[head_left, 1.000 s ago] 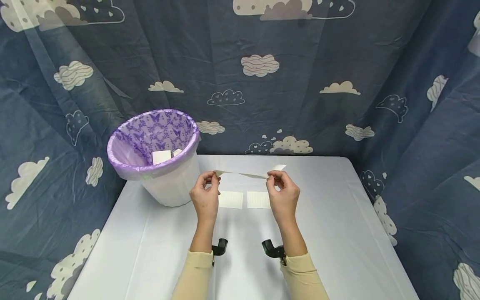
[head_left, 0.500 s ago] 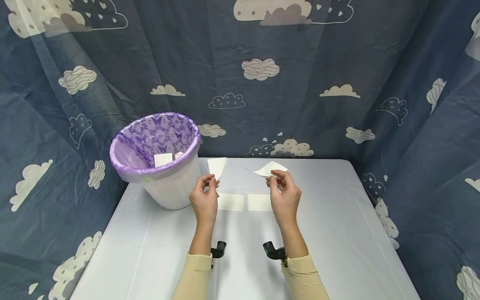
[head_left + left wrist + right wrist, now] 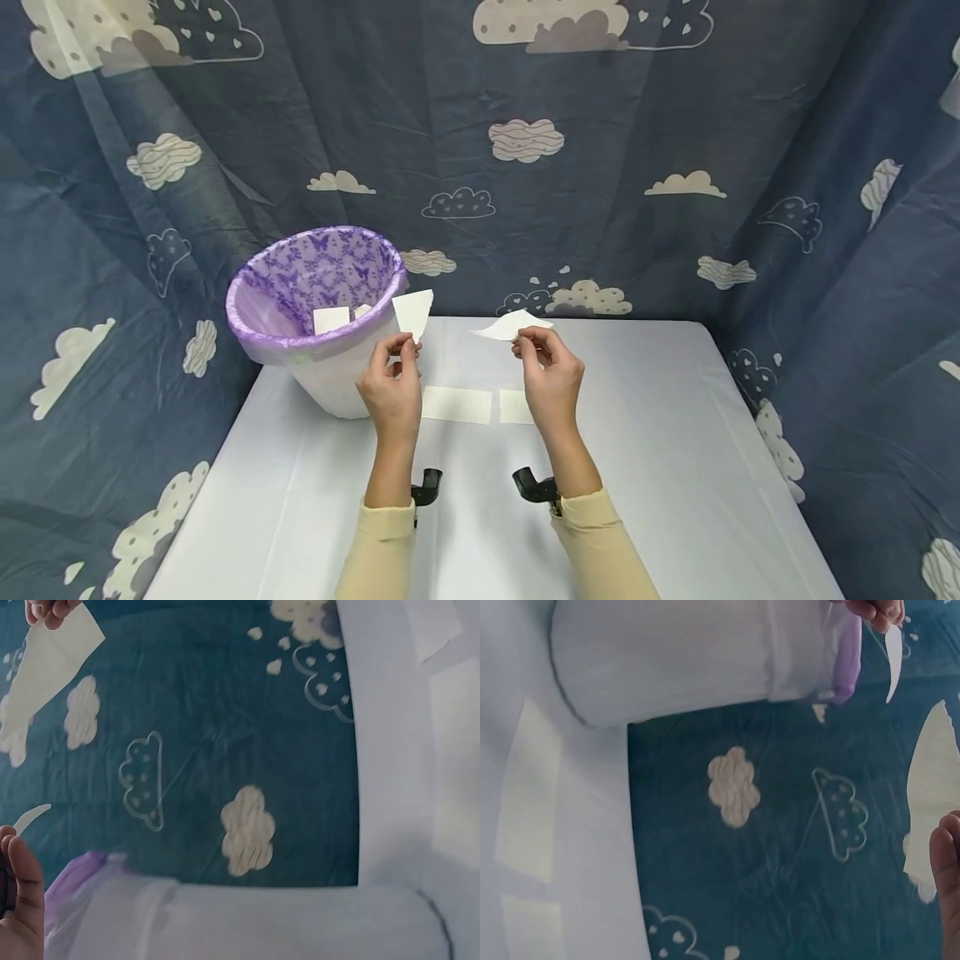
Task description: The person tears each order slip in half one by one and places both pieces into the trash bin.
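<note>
My left hand pinches a torn piece of pale paper that stands up from the fingertips, close by the bin's right side. Another paper piece, slightly curved, is pinched by my right hand above the table. The right wrist view shows this piece's ragged edge. Below and between the hands, two cream paper rectangles with faint lines lie flat: the left one and the right one, the latter partly hidden by the right hand.
A white bin with a purple butterfly-patterned liner stands at the table's back left. White pieces show inside it. The white table is bordered by dark blue cloud-print cloth.
The paper strip stretched between both hands has come apart into two pieces, one in each hand. Both hands have since shifted left, the left one nearing the bin.
</note>
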A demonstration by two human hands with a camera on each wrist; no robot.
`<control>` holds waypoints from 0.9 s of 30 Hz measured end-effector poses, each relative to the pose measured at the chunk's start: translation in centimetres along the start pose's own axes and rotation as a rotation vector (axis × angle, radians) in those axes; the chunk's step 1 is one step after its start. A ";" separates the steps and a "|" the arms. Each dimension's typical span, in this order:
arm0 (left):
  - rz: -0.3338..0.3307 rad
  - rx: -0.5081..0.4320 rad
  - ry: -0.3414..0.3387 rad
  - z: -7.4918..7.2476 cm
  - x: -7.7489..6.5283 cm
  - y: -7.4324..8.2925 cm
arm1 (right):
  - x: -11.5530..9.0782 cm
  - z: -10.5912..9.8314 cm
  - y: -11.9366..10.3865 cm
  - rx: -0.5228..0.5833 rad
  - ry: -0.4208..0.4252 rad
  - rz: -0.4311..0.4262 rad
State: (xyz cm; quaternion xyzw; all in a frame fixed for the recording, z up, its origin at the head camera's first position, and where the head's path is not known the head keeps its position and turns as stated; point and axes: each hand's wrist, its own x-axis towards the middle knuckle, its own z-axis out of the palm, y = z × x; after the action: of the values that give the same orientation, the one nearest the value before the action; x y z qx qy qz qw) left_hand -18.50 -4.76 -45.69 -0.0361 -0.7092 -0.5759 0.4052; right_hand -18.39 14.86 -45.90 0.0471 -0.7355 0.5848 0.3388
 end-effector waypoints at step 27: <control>-0.063 0.067 0.268 -4.9 4.6 0.1 | 3.8 12.6 -4.5 0.050 -0.238 -0.279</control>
State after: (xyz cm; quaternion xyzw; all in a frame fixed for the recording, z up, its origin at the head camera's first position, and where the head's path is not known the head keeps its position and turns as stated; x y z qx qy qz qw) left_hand -18.90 -10.79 -42.78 0.0769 -0.6685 -0.5638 0.4789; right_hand -24.81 3.43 -41.18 0.2261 -0.7421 0.5403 0.3260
